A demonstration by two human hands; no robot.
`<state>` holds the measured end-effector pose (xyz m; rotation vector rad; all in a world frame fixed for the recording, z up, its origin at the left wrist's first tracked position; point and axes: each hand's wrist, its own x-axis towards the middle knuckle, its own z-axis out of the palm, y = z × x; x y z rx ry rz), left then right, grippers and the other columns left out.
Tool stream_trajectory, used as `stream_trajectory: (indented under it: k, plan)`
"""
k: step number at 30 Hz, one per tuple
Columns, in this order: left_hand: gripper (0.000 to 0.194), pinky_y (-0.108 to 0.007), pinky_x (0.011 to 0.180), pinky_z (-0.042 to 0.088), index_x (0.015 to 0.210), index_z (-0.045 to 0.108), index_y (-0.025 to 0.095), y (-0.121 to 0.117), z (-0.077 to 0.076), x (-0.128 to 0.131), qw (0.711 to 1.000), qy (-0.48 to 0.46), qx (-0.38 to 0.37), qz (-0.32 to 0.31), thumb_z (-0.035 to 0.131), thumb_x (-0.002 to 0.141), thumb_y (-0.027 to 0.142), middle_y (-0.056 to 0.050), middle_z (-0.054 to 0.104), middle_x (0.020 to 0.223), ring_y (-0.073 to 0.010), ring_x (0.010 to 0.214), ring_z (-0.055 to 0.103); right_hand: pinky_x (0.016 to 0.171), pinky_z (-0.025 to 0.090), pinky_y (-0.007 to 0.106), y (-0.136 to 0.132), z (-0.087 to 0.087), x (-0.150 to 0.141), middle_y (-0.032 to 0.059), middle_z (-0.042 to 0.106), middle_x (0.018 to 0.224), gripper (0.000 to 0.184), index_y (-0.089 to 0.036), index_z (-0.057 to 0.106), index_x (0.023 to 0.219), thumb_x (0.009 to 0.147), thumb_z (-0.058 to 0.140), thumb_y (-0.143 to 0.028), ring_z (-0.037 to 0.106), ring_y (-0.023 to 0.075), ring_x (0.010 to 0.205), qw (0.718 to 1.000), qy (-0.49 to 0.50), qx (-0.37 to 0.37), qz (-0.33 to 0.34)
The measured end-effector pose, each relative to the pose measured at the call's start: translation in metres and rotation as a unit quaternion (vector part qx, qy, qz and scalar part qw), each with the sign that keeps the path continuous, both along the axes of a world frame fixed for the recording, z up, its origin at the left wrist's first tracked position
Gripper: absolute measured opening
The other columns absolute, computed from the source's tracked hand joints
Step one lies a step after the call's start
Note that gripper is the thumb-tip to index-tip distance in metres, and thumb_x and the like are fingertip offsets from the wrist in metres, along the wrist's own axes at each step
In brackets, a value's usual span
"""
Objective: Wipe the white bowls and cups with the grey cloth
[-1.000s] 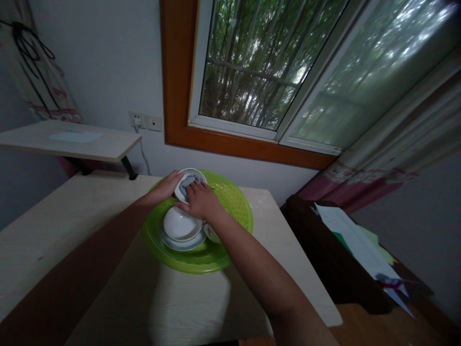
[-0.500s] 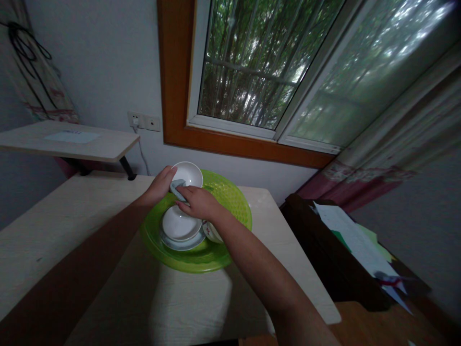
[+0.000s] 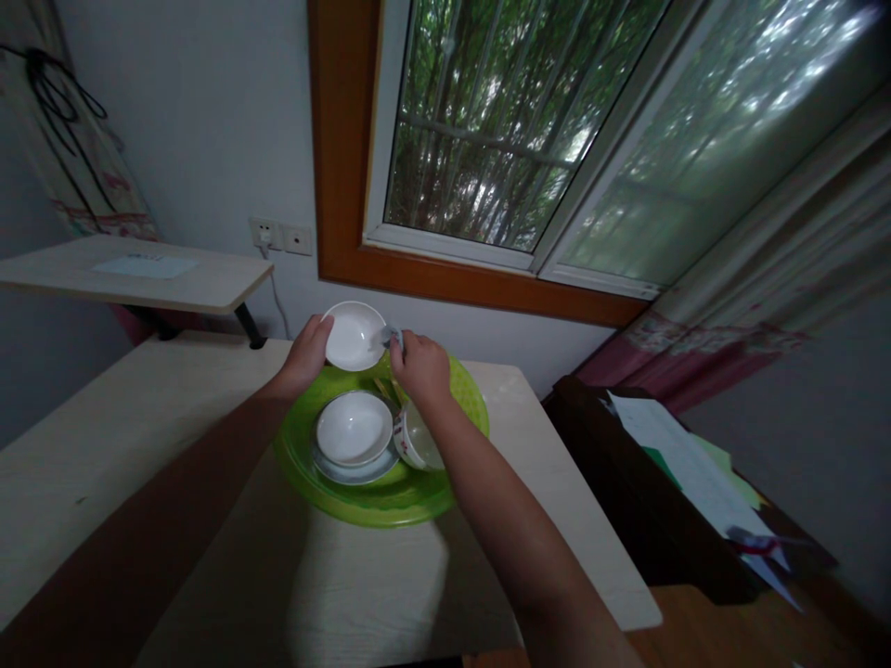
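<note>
My left hand [image 3: 306,354] grips the left rim of a white bowl [image 3: 354,336], held tilted above the far side of a green basin [image 3: 376,516]. At the bowl's right rim, my right hand [image 3: 422,368] is closed on a grey-blue cloth [image 3: 392,336], which touches the bowl's edge. Inside the basin, another white bowl [image 3: 355,428] rests on a plate [image 3: 355,473]. A patterned bowl [image 3: 418,441] lies tilted beside them, partly covered by my right wrist. Thin yellowish sticks [image 3: 384,388] show behind these dishes.
The basin stands on a pale wooden table [image 3: 376,594]. A raised shelf [image 3: 229,286] with a paper on it is at the left. Behind are a wall socket [image 3: 264,234] and a window frame [image 3: 445,264]. Papers [image 3: 686,450] lie on a dark cabinet at the right.
My right hand has moved with the cloth from the bowl's near left side to its right rim. The held bowl has shifted slightly up and left, uncovering more of the basin.
</note>
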<state>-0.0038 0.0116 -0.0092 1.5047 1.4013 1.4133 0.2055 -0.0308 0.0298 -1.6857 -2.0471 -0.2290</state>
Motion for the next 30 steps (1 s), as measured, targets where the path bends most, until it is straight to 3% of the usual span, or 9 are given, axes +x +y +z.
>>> stream_trajectory:
  k: [3,6,13,18,21,24,30]
  plan:
    - [0.051,-0.04,0.09,0.046,0.108,0.058,0.02,-0.001,0.001,0.001,1.0,-0.006,-0.003,-0.002,0.04,0.09,0.064,-0.01,0.064,0.104,-0.0269,0.098,0.058,0.077,0.044,0.031,0.01,-0.006,0.009,0.0138,0.073,0.095,0.052,-0.016,0.067,0.107,0.104,0.024,-0.045,0.067,0.0244,0.086,0.996,0.042,-0.032,-0.072]
    - [0.051,-0.04,0.09,0.047,0.108,0.059,0.021,-0.003,0.002,0.003,1.0,-0.011,-0.003,-0.017,0.041,0.089,0.064,-0.01,0.064,0.105,-0.0273,0.099,0.059,0.077,0.046,0.032,0.021,-0.015,0.016,0.0153,0.073,0.096,0.053,-0.016,0.069,0.102,0.103,0.026,-0.047,0.068,0.0254,0.087,0.991,0.074,-0.053,-0.096]
    - [0.05,-0.04,0.092,0.047,0.108,0.059,0.022,-0.005,0.003,0.005,0.998,0.003,0.01,-0.056,0.04,0.09,0.064,-0.009,0.065,0.105,-0.0275,0.102,0.059,0.074,0.048,0.027,0.039,-0.035,0.015,0.0104,0.074,0.089,0.062,-0.015,0.072,0.089,0.1,0.028,-0.058,0.068,0.0201,0.082,0.972,0.202,-0.122,0.014]
    - [0.054,-0.04,0.09,0.049,0.115,0.057,0.019,-0.009,0.004,0.009,0.998,-0.015,0.011,-0.066,0.04,0.09,0.064,-0.01,0.064,0.107,-0.0268,0.102,0.06,0.079,0.05,0.028,0.039,-0.038,0.013,0.0097,0.074,0.102,0.056,-0.016,0.071,0.104,0.093,0.045,-0.064,0.069,0.0204,0.09,0.943,0.277,-0.162,0.087]
    - [0.054,-0.04,0.091,0.049,0.12,0.056,0.019,-0.01,0.005,0.01,0.997,-0.013,0.022,-0.072,0.04,0.091,0.062,-0.01,0.063,0.113,-0.0269,0.105,0.059,0.082,0.05,0.029,0.037,-0.036,0.012,0.0103,0.073,0.107,0.056,-0.016,0.07,0.11,0.092,0.047,-0.064,0.068,0.0207,0.093,0.931,0.299,-0.182,0.099]
    - [0.051,-0.04,0.092,0.048,0.119,0.057,0.021,-0.01,0.004,0.008,0.997,-0.002,0.026,-0.067,0.039,0.092,0.061,-0.009,0.063,0.113,-0.0269,0.107,0.058,0.079,0.05,0.027,0.037,-0.035,0.014,0.0094,0.074,0.101,0.063,-0.015,0.071,0.1,0.096,0.033,-0.065,0.068,0.0192,0.089,0.924,0.318,-0.186,0.098]
    - [0.046,-0.04,0.097,0.045,0.111,0.057,0.021,-0.005,0.003,0.003,0.999,0.004,0.048,-0.011,0.038,0.093,0.059,-0.009,0.063,0.109,-0.0261,0.106,0.058,0.073,0.048,0.024,0.044,-0.039,0.017,0.009,0.074,0.089,0.057,-0.014,0.071,0.085,0.1,0.032,-0.053,0.067,0.0185,0.083,0.944,0.274,-0.175,0.051]
